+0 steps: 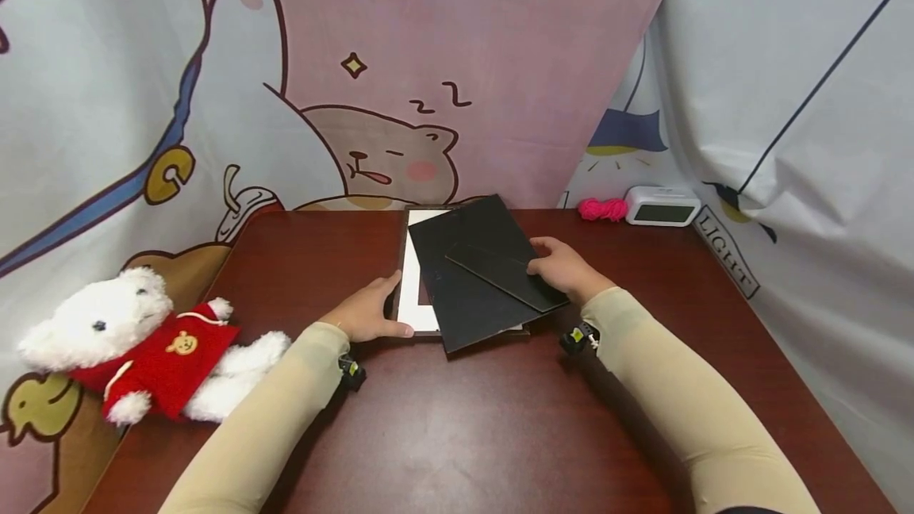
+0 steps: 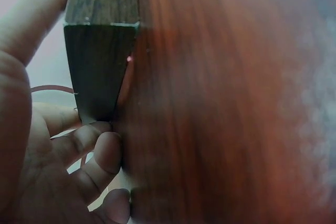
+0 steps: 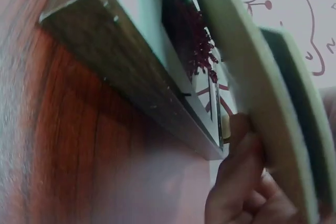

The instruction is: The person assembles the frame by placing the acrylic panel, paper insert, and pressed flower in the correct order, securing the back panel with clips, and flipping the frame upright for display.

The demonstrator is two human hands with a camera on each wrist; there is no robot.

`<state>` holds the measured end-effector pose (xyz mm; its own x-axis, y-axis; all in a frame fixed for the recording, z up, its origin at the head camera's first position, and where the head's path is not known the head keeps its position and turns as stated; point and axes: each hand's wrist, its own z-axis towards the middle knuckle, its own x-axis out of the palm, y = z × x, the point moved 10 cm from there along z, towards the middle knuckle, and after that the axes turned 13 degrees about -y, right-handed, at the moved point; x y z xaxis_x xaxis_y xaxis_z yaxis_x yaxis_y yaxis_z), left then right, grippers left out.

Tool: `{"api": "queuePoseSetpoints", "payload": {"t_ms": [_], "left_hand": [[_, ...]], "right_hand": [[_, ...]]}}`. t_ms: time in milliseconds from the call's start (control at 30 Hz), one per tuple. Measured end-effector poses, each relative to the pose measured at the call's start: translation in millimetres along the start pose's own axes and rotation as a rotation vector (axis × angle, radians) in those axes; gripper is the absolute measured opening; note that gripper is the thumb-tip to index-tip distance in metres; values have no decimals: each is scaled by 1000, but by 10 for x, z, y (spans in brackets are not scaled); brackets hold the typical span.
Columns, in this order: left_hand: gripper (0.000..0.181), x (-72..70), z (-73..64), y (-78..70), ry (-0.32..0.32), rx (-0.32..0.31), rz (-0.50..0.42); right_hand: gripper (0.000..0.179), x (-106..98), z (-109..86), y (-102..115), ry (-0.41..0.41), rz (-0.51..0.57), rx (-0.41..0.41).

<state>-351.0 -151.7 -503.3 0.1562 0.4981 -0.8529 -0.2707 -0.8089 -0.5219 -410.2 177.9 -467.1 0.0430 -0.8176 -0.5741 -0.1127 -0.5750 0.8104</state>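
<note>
A picture frame (image 1: 410, 292) with a white inner surface lies on the table. My left hand (image 1: 367, 312) holds its near left corner, thumb along the near edge and fingers at the left side; the left wrist view shows the dark wood-grain corner (image 2: 100, 66) between thumb and fingers. My right hand (image 1: 560, 266) grips a black backing board (image 1: 457, 300) with its stand flap (image 1: 503, 272) at the right edge. The board is turned askew and tilted over the frame, covering most of it. In the right wrist view, dark red clustered decoration (image 3: 199, 45) shows inside the frame.
A white plush bear (image 1: 93, 316) in a red top lies at the table's left edge. At the back right sit a bundle of pink cord (image 1: 602, 209) and a white digital clock (image 1: 662, 206). Printed cloth (image 1: 514, 86) hangs behind the brown table (image 1: 471, 435).
</note>
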Motion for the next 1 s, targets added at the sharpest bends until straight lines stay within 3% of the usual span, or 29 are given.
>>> {"api": "queuePoseSetpoints", "payload": {"t_ms": [233, 533, 767, 1000], "left_hand": [[125, -12, -20, -29, -3, 2, -6], [126, -9, -14, -25, 9, -12, 2], [126, -11, -15, -14, 5, -16, -12], [126, -1, 2, -7, 4, -12, -8]], "right_hand": [[68, -32, -34, -44, -8, 150, 28], [68, -71, -93, -70, -51, 200, 39], [67, -80, -109, -50, -55, 276, 95], [67, 57, -119, -19, -84, 343, 131]]}}
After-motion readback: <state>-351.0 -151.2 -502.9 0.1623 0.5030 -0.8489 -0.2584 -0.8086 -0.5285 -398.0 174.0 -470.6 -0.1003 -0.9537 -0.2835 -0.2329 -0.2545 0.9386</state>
